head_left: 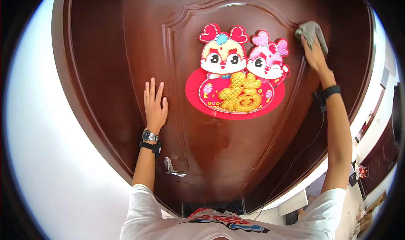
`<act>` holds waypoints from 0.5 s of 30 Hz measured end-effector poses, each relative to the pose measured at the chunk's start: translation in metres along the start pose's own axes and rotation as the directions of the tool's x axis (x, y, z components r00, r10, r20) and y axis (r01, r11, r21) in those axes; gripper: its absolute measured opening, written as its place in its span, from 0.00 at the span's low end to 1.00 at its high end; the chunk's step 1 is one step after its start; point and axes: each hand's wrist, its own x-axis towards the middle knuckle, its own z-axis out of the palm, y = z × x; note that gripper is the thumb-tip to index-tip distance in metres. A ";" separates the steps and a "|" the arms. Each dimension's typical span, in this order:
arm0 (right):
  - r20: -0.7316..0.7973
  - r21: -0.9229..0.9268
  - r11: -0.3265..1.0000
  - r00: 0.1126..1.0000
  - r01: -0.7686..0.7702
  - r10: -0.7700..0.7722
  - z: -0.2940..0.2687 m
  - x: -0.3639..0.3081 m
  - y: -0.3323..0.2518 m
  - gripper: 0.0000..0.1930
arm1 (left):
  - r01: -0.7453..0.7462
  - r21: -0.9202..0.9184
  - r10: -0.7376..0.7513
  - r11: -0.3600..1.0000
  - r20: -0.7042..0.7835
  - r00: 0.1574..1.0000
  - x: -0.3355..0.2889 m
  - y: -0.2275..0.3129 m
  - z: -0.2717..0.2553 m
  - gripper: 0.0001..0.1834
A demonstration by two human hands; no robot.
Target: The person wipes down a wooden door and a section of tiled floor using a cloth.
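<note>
A dark reddish-brown door [147, 42] with carved moulding fills the middle of the head view. High at the right, my right hand [313, 54] presses a grey-green cloth [313, 30] against the door beside the panel's upper corner. My left hand [156, 106] lies flat on the door's left part, fingers stretched out and holding nothing. Between the hands, a red decoration [195, 92] with two cartoon animal figures and a gold raised character is fixed to the panel. A silver door handle [174, 169] sits below my left hand.
A white wall [50, 155] borders the door on the left. From my right wrist strap [332, 91] a thin dark cable [291, 166] hangs down across the door. At the far right are another dark door [382, 155] and cardboard boxes [375, 206] near the floor.
</note>
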 end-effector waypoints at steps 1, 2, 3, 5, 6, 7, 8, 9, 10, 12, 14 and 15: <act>-0.060 -0.027 0.999 0.997 0.048 -0.049 0.009 0.022 -0.013 0.44 | -0.004 0.004 0.004 1.000 0.000 1.000 0.000 -0.001 0.002 0.38; -0.117 -0.065 0.993 0.988 0.094 -0.101 0.014 0.044 -0.026 0.44 | -0.004 -0.006 0.004 1.000 -0.007 1.000 0.001 0.001 0.006 0.38; -0.135 -0.090 0.985 0.978 0.147 -0.158 0.025 0.054 -0.056 0.45 | -0.013 -0.003 0.013 1.000 0.002 1.000 0.001 0.001 0.008 0.37; -0.083 0.006 0.960 0.957 0.279 -0.278 0.042 0.056 -0.133 0.47 | -0.011 0.012 0.011 1.000 0.030 0.999 0.000 -0.004 0.002 0.38; -0.044 0.053 0.939 0.940 0.340 -0.337 0.050 0.064 -0.171 0.46 | -0.003 0.014 0.002 1.000 0.028 1.000 0.002 -0.004 0.001 0.38; 0.030 0.087 0.920 0.922 0.382 -0.386 0.055 0.078 -0.193 0.43 | 0.006 0.005 -0.006 1.000 0.021 1.000 0.004 -0.002 0.003 0.38; -0.037 -0.058 0.831 0.831 0.553 -0.555 0.061 0.072 -0.236 0.34 | 0.004 0.022 -0.005 1.000 0.028 1.000 -0.001 -0.008 -0.002 0.38; -0.077 -0.221 0.698 0.702 0.681 -0.708 0.061 0.068 -0.283 0.26 | 0.015 0.035 -0.017 0.999 0.041 0.999 -0.004 -0.013 -0.010 0.38; 0.016 -0.196 0.784 0.801 0.589 -0.598 0.082 0.084 -0.303 0.39 | 0.022 0.020 -0.023 1.000 0.039 0.999 -0.001 -0.007 -0.007 0.38; 0.107 -0.131 0.846 0.856 0.516 -0.506 0.124 0.099 -0.346 0.53 | 0.011 0.004 -0.011 1.000 0.031 0.999 0.005 0.000 -0.005 0.38; 0.162 -0.010 0.835 0.825 0.550 -0.542 0.148 0.075 -0.404 0.50 | -0.002 0.031 0.001 1.000 0.040 0.999 0.002 0.002 -0.010 0.38; 0.218 0.049 0.836 0.811 0.547 -0.543 0.158 0.059 -0.433 0.47 | -0.012 0.034 0.011 0.999 0.036 0.999 -0.002 -0.002 -0.013 0.38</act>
